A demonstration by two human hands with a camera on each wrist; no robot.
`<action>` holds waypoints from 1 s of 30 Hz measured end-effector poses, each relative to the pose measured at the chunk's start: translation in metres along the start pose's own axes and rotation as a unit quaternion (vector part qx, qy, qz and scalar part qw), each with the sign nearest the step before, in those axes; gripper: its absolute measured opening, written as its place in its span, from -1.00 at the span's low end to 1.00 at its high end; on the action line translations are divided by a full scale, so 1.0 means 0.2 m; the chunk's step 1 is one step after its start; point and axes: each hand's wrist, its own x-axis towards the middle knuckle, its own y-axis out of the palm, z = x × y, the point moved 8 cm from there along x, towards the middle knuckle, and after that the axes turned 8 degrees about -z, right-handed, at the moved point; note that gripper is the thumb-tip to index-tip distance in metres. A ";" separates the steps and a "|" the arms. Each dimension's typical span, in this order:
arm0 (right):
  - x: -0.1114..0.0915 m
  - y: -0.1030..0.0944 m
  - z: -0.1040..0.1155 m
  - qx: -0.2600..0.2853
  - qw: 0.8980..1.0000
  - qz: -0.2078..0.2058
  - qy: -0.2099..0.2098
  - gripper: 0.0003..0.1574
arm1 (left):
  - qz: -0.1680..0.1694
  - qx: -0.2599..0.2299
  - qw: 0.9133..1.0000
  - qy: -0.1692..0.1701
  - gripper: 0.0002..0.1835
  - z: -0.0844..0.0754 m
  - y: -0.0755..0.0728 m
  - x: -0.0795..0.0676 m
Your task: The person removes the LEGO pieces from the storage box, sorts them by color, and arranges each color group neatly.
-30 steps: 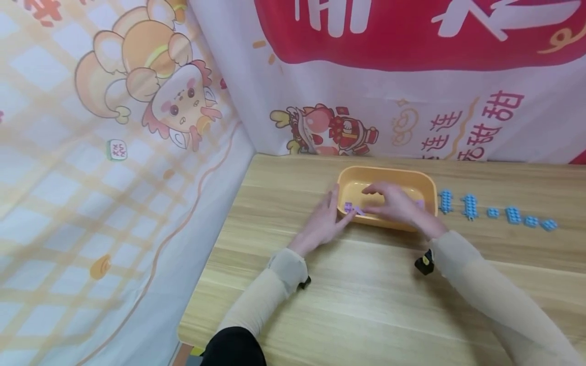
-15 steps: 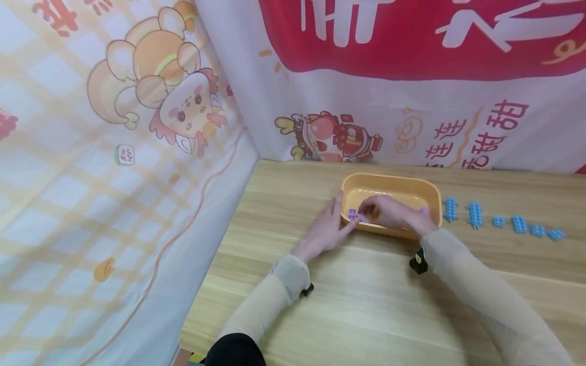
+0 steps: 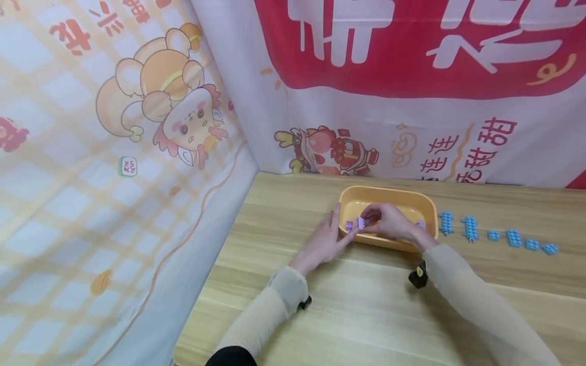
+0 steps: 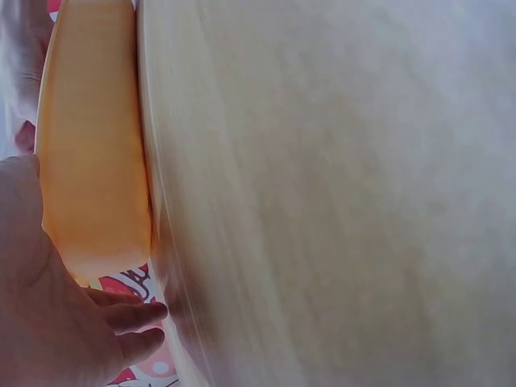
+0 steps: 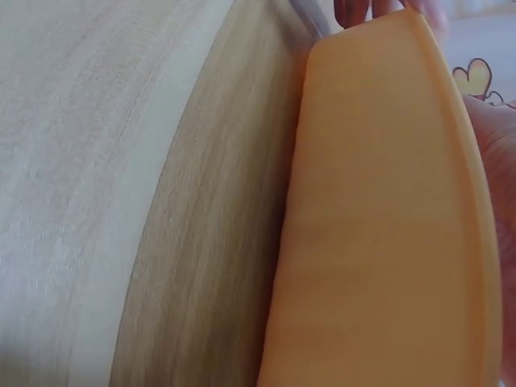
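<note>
An orange plastic bin [image 3: 388,190] stands on the wooden table. My left hand [image 3: 320,240] rests at its left end, fingers extended along the outside and thumb at the front rim. The left wrist view shows those fingers [image 4: 133,318] reaching straight past the bin's end. My right hand [image 3: 389,222] dips into the bin and pinches a studded purple building block [image 3: 360,223] near the left thumb. A smaller purple block [image 3: 349,225] lies in the left corner, and another purple piece [image 3: 420,223] is at the right end. In the right wrist view, the bin's front wall [image 5: 379,210] hides most of the right hand.
Right of the bin, several blue building blocks lie in a row: two long pieces with side pegs, such as this blue base [image 3: 470,229], then smaller ones like a blue block [image 3: 514,238]. A printed cloth [image 3: 407,109] hangs along the table's back edge.
My right hand has moved left inside the bin, its fingers closing on a purple block and lifting it to the left thumb's level. My left hand stays at the bin's left end.
</note>
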 end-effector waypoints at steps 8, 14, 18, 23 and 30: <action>-0.07 -0.09 0.02 0.008 0.999 -0.030 0.014 -0.49 | 0.007 0.000 1.000 -0.003 0.10 0.00 0.00 0.00; -0.15 -0.14 0.04 0.054 0.997 -0.052 0.025 -0.37 | 0.003 -0.005 1.000 -0.005 0.08 -0.01 0.00 -0.01; -0.20 -0.18 0.07 0.032 0.997 -0.074 0.006 -0.38 | 0.007 -0.003 1.000 -0.007 0.07 0.00 0.00 -0.01; -0.25 -0.25 0.11 0.018 0.994 -0.106 -0.020 -0.44 | 0.003 -0.004 1.000 -0.004 0.07 0.00 0.00 -0.01; -0.35 -0.35 0.12 0.004 0.990 -0.138 -0.038 -0.43 | 0.000 -0.004 1.000 -0.003 0.07 0.00 0.00 0.00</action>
